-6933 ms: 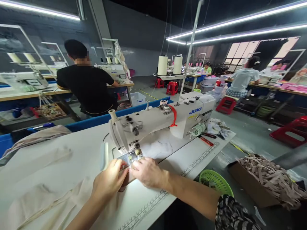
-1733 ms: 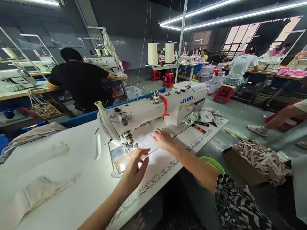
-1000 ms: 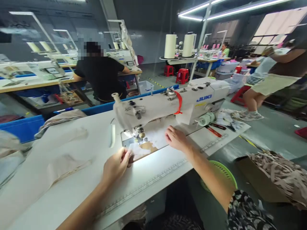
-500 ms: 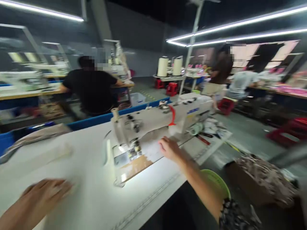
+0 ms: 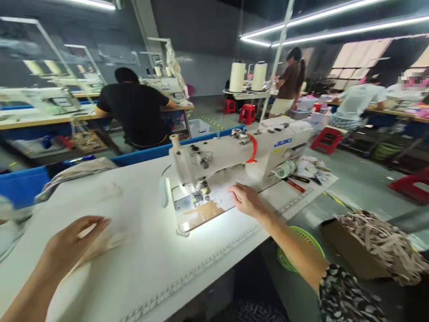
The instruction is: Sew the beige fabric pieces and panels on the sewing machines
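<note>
My left hand (image 5: 72, 246) is over the left side of the white table, thumb and fingertips brought together in a pinch. Whatever is between those fingertips is too small to make out. Below it is a pale, blurred piece of cloth (image 5: 112, 241). My right hand (image 5: 246, 199) has its fingers curled and rests by the bed of a white sewing machine (image 5: 217, 152), right of the needle area. Its fingers hide anything they might hold. The machine's presser foot and needle area (image 5: 199, 194) is lit by a lamp.
Red-handled scissors (image 5: 295, 184) and a thread spool (image 5: 284, 170) lie behind my right arm. Folded cloth (image 5: 80, 172) is at the table's left edge. On the floor are a green basket (image 5: 284, 259) and a box of fabric strips (image 5: 378, 241). Several co-workers (image 5: 134, 107) sit or stand beyond.
My left hand has lifted off the tabletop cloth, and its fingers have drawn into a pinch. My right hand stays by the machine bed. The view has shifted slightly left and down.
</note>
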`<state>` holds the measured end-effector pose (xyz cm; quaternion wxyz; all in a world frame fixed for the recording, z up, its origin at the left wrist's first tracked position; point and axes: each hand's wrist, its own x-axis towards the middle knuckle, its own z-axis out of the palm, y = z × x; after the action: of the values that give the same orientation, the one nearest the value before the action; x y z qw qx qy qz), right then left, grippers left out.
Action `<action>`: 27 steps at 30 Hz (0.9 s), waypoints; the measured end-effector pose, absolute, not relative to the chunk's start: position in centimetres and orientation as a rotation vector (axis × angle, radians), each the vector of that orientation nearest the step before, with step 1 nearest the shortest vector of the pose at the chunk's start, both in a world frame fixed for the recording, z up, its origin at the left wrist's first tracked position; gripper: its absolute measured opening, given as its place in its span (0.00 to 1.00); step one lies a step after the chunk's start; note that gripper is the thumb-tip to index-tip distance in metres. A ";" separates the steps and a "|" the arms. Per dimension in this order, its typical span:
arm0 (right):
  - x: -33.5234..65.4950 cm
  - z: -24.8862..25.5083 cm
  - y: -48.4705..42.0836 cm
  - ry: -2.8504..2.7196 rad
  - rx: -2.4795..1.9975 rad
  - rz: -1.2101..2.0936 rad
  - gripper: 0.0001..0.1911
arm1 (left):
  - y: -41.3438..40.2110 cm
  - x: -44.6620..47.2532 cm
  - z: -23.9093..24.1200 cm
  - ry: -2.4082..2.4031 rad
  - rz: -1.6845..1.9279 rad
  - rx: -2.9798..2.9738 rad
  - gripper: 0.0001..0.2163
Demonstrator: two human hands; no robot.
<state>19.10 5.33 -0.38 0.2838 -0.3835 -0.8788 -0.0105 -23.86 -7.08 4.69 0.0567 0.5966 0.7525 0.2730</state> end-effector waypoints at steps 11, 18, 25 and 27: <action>12.4 1.0 1.4 -2.758 -0.599 -0.073 0.10 | -3.8 -14.1 4.6 1.678 0.471 1.886 0.17; 11.9 0.8 2.5 -2.821 -0.538 -0.209 0.13 | -0.7 -10.0 3.0 1.663 0.344 1.884 0.18; 11.8 0.8 2.3 -2.801 -0.557 -0.203 0.11 | -1.6 -10.8 2.7 1.740 0.399 1.881 0.16; 11.8 0.7 2.3 -2.802 -0.551 -0.194 0.12 | -1.5 -10.5 2.6 1.716 0.452 1.849 0.15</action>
<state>11.82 2.31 0.68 0.1392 -0.1906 -0.9694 -0.0671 -10.55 -1.50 2.61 0.2853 0.6915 0.6418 0.1690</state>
